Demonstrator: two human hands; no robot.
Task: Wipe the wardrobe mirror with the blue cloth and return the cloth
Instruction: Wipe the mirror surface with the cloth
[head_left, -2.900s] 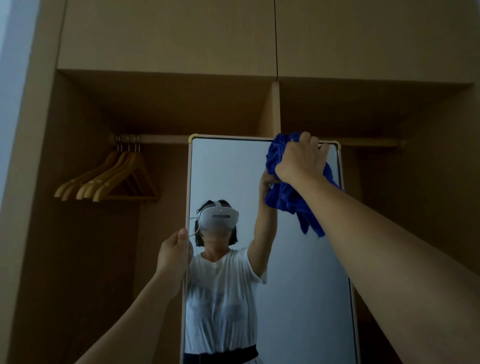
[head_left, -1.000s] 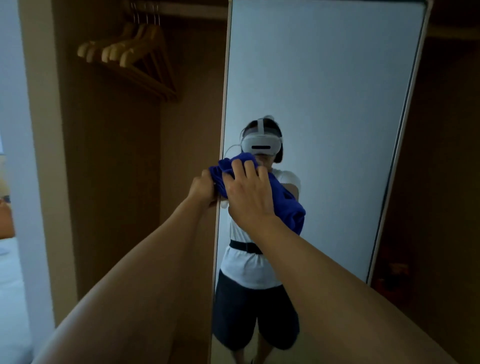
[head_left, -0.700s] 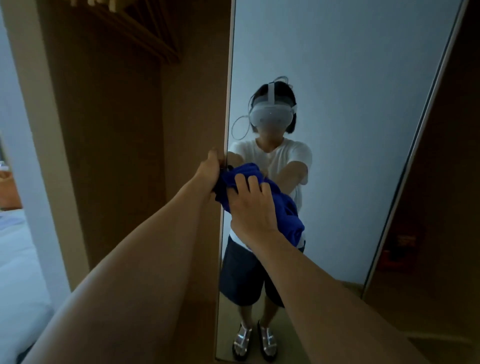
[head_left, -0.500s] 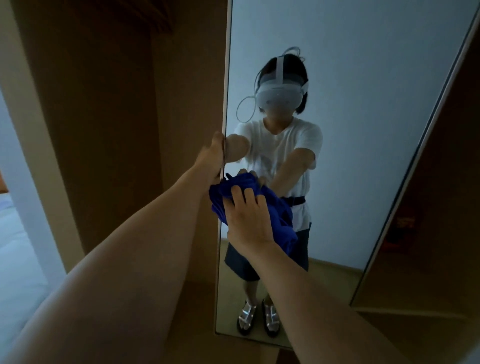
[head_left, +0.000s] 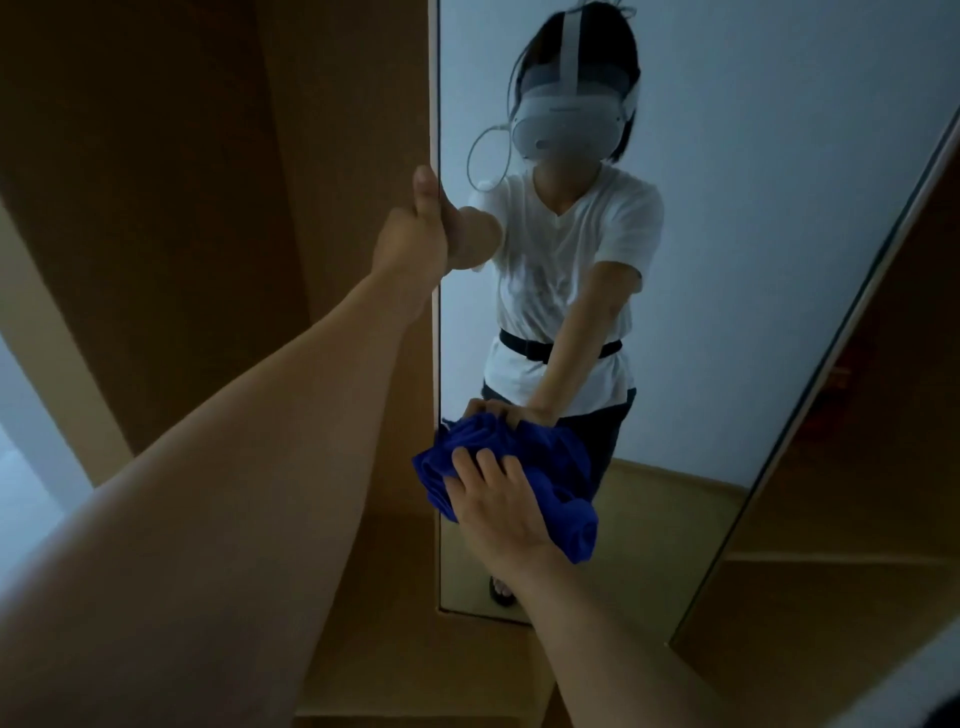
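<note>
Wiping step, low on the mirror (head_left: 727, 312), near its left edge.

My right hand (head_left: 501, 512) presses the bunched blue cloth (head_left: 545, 467) flat on the glass, fingers spread and lightly curled into the fabric. My left hand (head_left: 415, 236) grips the mirror's left edge higher up, arm extended, thumb up. I'd judge next: sweep the bottom strip toward the right edge, then return the cloth.

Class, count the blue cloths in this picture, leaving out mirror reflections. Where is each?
1. The single blue cloth is bunched under the right hand, pressed low against the mirror near its left edge. Others may lie outside the view.
</note>
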